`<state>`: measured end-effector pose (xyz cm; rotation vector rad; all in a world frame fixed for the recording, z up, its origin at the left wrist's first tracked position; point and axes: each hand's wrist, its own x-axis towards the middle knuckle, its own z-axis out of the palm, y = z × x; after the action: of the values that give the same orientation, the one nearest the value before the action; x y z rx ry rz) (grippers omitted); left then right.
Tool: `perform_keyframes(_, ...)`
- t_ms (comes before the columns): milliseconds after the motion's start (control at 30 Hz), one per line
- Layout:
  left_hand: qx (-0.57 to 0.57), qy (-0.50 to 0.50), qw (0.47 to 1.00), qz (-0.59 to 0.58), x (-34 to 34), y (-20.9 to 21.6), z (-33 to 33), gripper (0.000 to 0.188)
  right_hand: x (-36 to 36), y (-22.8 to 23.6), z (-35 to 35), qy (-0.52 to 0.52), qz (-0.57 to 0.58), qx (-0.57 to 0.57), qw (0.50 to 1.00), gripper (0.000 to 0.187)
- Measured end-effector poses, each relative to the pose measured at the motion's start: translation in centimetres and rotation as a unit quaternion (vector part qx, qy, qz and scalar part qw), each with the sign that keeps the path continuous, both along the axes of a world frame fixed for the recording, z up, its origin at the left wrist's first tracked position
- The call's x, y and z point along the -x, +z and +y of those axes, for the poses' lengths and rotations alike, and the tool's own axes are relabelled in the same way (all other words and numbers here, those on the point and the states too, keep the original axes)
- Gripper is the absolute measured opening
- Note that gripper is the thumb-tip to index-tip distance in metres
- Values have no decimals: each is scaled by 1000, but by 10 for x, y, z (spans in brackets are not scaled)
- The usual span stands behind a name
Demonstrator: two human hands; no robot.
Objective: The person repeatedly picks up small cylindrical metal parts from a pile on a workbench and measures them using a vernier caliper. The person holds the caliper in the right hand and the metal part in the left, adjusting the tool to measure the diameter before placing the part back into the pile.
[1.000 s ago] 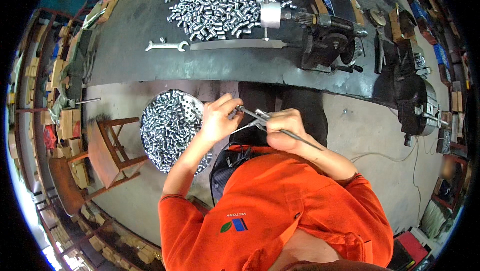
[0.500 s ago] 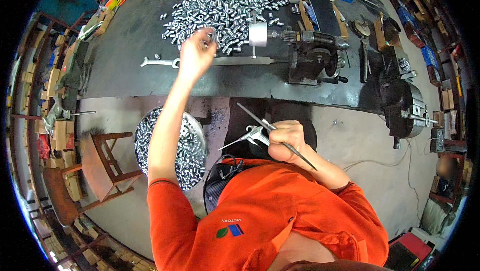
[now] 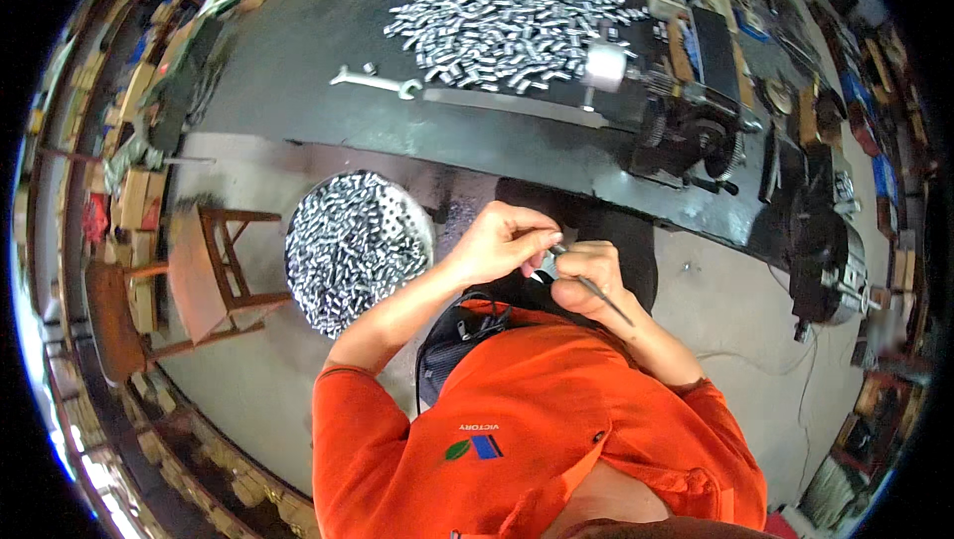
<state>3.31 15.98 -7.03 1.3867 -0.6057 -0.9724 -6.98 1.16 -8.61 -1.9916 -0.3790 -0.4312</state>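
My right hand (image 3: 588,276) is closed around a thin dark rod (image 3: 614,310) with a tapering end, slanting down to the right. A silvery part of an air blow gun (image 3: 545,267) shows between my hands; most of it is hidden. My left hand (image 3: 505,243) meets the rod's upper end with thumb and fingers pinched. Whatever sits in that pinch is too small and covered to make out. Beyond both hands, a wide pile of short shiny metal sleeves (image 3: 497,27) lies on the dark workbench (image 3: 268,92).
Left of my hands stands a round metal basin (image 3: 422,221) full of similar sleeves (image 3: 343,251). An open-end wrench (image 3: 378,82) lies along the bench. A geared hand-crank device (image 3: 696,127) and a dark chuck (image 3: 825,266) are at right. A wooden chair (image 3: 214,271) stands at left.
My left hand has come back from the sleeve pile to the rod in my right hand. The view has shifted, and the blow gun is now mostly covered.
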Motion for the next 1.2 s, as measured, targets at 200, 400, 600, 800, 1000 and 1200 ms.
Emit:
perform_keyframes(200,63,3,995,82,-2,-11,13,14,4,-18,5,7,99,-95,991,22)
perform_keyframes(400,-20,173,984,-35,-42,-49,62,13,9,-19,-1,5,103,-57,993,25)
perform_keyframes(600,-137,221,965,-38,-51,-122,131,18,0,-15,6,42,73,-30,996,25)
perform_keyframes(800,-30,21,999,17,-2,-36,46,21,-6,-17,16,67,86,-32,994,23)
perform_keyframes(1000,-49,-46,998,-2,4,-39,34,21,1,-24,18,61,119,-19,991,23)
perform_keyframes(1200,-57,7,996,67,-2,-60,65,14,2,-27,17,104,125,-47,986,23)
